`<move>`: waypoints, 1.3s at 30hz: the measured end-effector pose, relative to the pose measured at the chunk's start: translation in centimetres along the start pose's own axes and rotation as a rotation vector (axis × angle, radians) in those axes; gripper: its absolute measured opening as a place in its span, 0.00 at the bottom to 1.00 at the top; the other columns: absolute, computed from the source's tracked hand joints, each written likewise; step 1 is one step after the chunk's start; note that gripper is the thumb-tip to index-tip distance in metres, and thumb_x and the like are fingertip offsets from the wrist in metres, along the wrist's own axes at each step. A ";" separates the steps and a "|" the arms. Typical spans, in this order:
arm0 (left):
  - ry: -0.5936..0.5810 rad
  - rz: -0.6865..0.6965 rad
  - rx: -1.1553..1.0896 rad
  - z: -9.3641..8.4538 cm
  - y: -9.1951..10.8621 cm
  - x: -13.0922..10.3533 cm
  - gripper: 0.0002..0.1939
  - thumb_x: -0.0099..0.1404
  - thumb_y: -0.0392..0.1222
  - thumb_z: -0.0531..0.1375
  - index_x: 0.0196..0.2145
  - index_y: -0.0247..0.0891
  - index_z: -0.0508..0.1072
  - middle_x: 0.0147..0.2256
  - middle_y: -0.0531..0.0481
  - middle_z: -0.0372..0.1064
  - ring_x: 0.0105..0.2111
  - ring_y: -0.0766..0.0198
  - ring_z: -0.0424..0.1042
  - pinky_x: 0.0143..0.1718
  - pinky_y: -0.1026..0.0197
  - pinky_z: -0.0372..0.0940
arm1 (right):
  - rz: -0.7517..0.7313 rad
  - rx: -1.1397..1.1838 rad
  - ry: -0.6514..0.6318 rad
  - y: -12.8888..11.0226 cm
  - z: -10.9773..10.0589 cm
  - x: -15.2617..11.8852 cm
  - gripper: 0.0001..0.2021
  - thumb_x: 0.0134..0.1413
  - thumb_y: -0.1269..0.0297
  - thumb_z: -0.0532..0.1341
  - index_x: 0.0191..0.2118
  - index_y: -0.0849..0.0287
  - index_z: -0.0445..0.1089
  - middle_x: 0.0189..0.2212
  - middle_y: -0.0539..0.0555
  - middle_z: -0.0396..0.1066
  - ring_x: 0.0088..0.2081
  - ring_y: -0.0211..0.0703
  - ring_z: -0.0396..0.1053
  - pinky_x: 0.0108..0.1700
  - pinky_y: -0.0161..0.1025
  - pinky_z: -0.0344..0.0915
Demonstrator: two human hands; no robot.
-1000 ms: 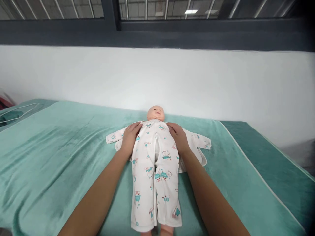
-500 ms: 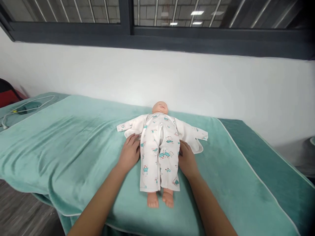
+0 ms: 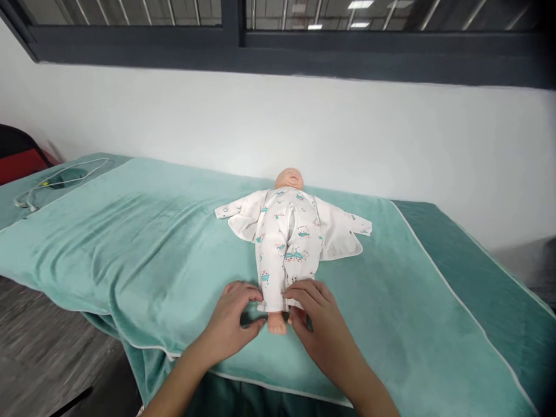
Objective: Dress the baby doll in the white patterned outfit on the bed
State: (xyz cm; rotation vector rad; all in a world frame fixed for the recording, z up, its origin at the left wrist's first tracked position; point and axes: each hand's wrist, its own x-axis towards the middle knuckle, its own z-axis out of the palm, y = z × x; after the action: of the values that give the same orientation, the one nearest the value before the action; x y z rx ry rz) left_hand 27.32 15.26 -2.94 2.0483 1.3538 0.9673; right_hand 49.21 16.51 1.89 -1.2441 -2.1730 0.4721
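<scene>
A baby doll (image 3: 289, 178) lies on its back in white printed trousers (image 3: 273, 255) and a white jacket (image 3: 341, 231) spread wide on both sides. My left hand (image 3: 232, 321) is beside the cuff of the left trouser leg, its fingertips at the fabric and its thumb apart near the foot (image 3: 277, 323). Over the other leg's lower end is my right hand (image 3: 319, 318), its fingers spread across the cuff and its thumb by the other foot, which it mostly hides. Both hands have a gap between thumb and fingers.
A green blanket (image 3: 174, 231) with folds covers the bed, over a darker green cover (image 3: 456, 249). White cable (image 3: 32, 194) and a red and black item (image 3: 19, 156) are at far left. Behind are a white wall (image 3: 174, 121) and a dark window frame (image 3: 304, 58).
Both hands have moved from the sides of the doll's thighs down to the trouser cuffs. The jacket's lower flaps now lie spread further out. The view has tilted slightly.
</scene>
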 end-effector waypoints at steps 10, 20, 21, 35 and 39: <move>0.104 -0.039 -0.304 0.8 0.2 0.4 0.03 0.68 0.39 0.59 0.36 0.40 0.72 0.35 0.48 0.72 0.38 0.60 0.71 0.43 0.57 0.63 | -0.028 -0.146 0.045 -2.6 1.4 -1.1 0.19 0.55 0.76 0.55 0.51 0.52 0.67 0.50 0.56 0.73 0.58 0.56 0.65 0.58 0.58 0.62; -0.004 -0.164 -0.726 0.1 -1.3 0.2 0.09 0.65 0.44 0.64 0.31 0.36 0.73 0.33 0.49 0.70 0.36 0.63 0.68 0.41 0.62 0.60 | -0.054 -0.094 0.147 -2.6 3.0 0.0 0.08 0.60 0.76 0.56 0.36 0.54 0.67 0.33 0.47 0.70 0.39 0.41 0.68 0.65 0.54 0.48; -0.005 -0.164 -0.770 0.1 -1.6 0.1 0.10 0.64 0.44 0.65 0.31 0.36 0.73 0.33 0.49 0.70 0.36 0.63 0.68 0.40 0.62 0.59 | -0.065 -0.074 0.151 -2.6 2.9 0.0 0.08 0.58 0.76 0.57 0.35 0.54 0.66 0.32 0.46 0.69 0.38 0.40 0.69 0.65 0.54 0.47; 0.127 -0.125 -1.028 0.4 -2.2 -0.4 0.18 0.69 0.45 0.59 0.22 0.36 0.72 0.23 0.49 0.62 0.27 0.63 0.61 0.32 0.59 0.51 | -0.115 0.070 0.222 -1.1 0.4 -2.8 0.14 0.60 0.78 0.54 0.46 0.52 0.66 0.43 0.52 0.71 0.48 0.40 0.70 0.59 0.45 0.65; 0.229 -0.184 -1.174 0.6 -1.9 -0.2 0.18 0.69 0.45 0.58 0.22 0.36 0.69 0.21 0.52 0.58 0.26 0.65 0.58 0.31 0.59 0.51 | 0.089 -0.060 0.316 1.6 1.0 -4.3 0.22 0.56 0.79 0.52 0.53 0.53 0.65 0.51 0.57 0.67 0.52 0.45 0.70 0.49 0.43 0.72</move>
State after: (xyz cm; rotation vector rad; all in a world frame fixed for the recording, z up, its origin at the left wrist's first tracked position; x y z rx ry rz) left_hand 26.60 15.77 -4.78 0.9279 0.7071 1.4521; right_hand 51.30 13.64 -1.16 -1.3519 -1.8833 0.2281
